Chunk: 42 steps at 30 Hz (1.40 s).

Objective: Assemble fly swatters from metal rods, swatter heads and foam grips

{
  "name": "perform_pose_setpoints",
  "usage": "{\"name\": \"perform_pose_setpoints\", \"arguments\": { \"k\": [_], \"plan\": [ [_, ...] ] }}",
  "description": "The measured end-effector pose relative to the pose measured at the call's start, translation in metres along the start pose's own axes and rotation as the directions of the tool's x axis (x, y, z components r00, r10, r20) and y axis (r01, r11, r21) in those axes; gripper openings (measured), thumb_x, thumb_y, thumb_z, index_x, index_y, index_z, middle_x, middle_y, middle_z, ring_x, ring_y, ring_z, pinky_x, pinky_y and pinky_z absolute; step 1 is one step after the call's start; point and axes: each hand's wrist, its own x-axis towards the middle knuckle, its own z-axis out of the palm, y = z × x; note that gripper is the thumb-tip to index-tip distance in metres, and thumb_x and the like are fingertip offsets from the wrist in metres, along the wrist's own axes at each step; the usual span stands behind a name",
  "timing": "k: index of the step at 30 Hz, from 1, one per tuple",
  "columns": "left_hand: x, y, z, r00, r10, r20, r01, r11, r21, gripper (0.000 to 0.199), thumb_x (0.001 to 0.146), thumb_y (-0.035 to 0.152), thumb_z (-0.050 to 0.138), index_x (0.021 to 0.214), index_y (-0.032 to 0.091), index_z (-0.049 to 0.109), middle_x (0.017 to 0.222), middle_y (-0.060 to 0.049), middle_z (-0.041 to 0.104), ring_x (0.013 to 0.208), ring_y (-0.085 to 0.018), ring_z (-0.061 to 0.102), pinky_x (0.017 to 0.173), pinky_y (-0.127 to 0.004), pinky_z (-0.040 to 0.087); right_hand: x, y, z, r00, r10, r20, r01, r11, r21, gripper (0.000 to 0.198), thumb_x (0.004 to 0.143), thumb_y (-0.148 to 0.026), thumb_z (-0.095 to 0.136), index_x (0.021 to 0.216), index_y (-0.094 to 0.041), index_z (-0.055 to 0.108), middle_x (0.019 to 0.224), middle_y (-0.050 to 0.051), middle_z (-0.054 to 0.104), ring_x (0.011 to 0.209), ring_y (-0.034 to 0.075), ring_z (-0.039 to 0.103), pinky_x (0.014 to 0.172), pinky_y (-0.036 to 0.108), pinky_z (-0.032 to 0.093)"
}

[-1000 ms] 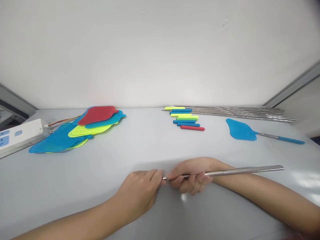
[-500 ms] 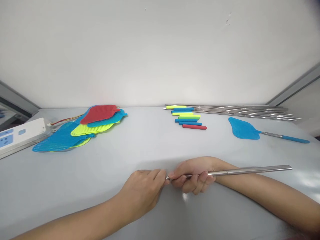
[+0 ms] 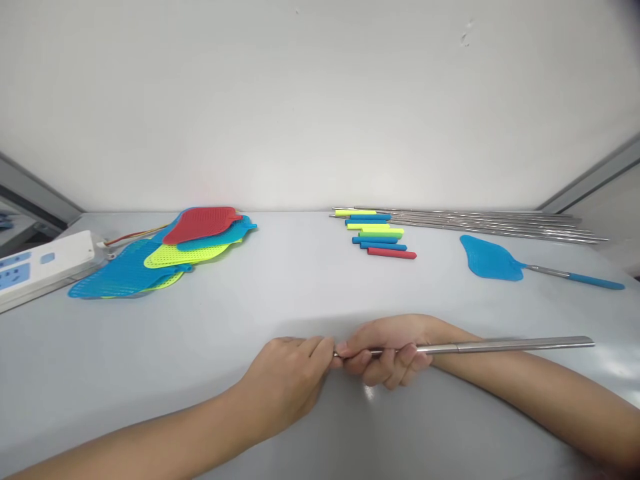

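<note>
A shiny telescopic metal rod (image 3: 510, 345) runs through my right hand (image 3: 390, 350), whose fingers are wrapped round its thinner part. The wider end sticks out to the right over my forearm. My left hand (image 3: 297, 370) is closed on the rod's thin left tip, most of it hidden by the fingers. Both hands meet just above the table, the fingertips nearly touching. Beyond my right arm lies a blue fly swatter (image 3: 493, 259) with a metal shaft and a blue grip.
At the back left lie stacked red, blue and yellow swatter heads (image 3: 200, 225) beside a white power strip (image 3: 47, 263). Several coloured grip sleeves (image 3: 383, 227) lie back centre, with a bundle of metal rods (image 3: 500, 222) reaching right along the wall (image 3: 310, 107).
The rod's wide end reaches slightly farther right and sits a little lower. Both hands keep their hold in nearly the same place. The view has shifted slightly.
</note>
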Motion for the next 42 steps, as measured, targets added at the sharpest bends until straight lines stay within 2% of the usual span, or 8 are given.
{"name": "perform_pose_setpoints", "arguments": {
  "k": [15, 30, 37, 42],
  "plan": [
    [0.004, 0.000, -0.008, 0.998, -0.039, 0.052, 0.044, 0.993, -0.109, 0.020, 0.086, 0.020, 0.024, 0.069, 0.019, 0.035, 0.055, 0.004, 0.048, 0.044, -0.011, 0.045, 0.041, -0.023, 0.023, 0.000, 0.002, -0.013, 0.989, 0.014, 0.150, -0.023, 0.998, 0.060, 0.033, 0.085, -0.039, 0.025, 0.065, -0.018, 0.038, 0.041, -0.008, 0.035, 0.023, 0.004, 0.019, 0.017, 0.012, 0.027],
    [0.005, 0.000, -0.008, 0.996, -0.054, 0.073, 0.061, 0.993, -0.103, 0.022, 0.087, 0.022, 0.023, 0.068, 0.019, 0.034, 0.055, 0.005, 0.047, 0.044, -0.011, 0.044, 0.041, -0.023, 0.024, -0.001, 0.002, -0.016, 0.981, 0.013, 0.194, -0.024, 0.998, 0.053, 0.032, 0.085, -0.037, 0.023, 0.067, -0.017, 0.041, 0.041, -0.007, 0.034, 0.023, 0.004, 0.021, 0.018, 0.013, 0.028],
    [0.006, 0.000, -0.011, 0.995, -0.096, 0.010, 0.097, 0.991, -0.098, 0.021, 0.084, 0.018, 0.027, 0.064, 0.019, 0.034, 0.053, 0.004, 0.045, 0.046, -0.011, 0.043, 0.044, -0.022, 0.028, -0.002, 0.002, -0.014, 0.984, -0.029, 0.178, 0.026, 0.999, 0.020, 0.026, 0.084, -0.030, 0.024, 0.069, -0.018, 0.041, 0.043, -0.007, 0.035, 0.024, 0.004, 0.021, 0.017, 0.013, 0.027],
    [0.007, 0.001, -0.013, 0.990, -0.129, -0.057, 0.120, 0.984, -0.134, 0.028, 0.086, 0.021, 0.020, 0.064, 0.018, 0.037, 0.052, 0.002, 0.046, 0.046, -0.011, 0.042, 0.044, -0.022, 0.030, 0.000, 0.003, -0.015, 0.978, -0.106, 0.179, 0.106, 0.994, 0.006, 0.029, 0.084, -0.030, 0.024, 0.074, -0.014, 0.047, 0.045, -0.006, 0.034, 0.025, 0.004, 0.026, 0.020, 0.012, 0.027]
  ]
}}
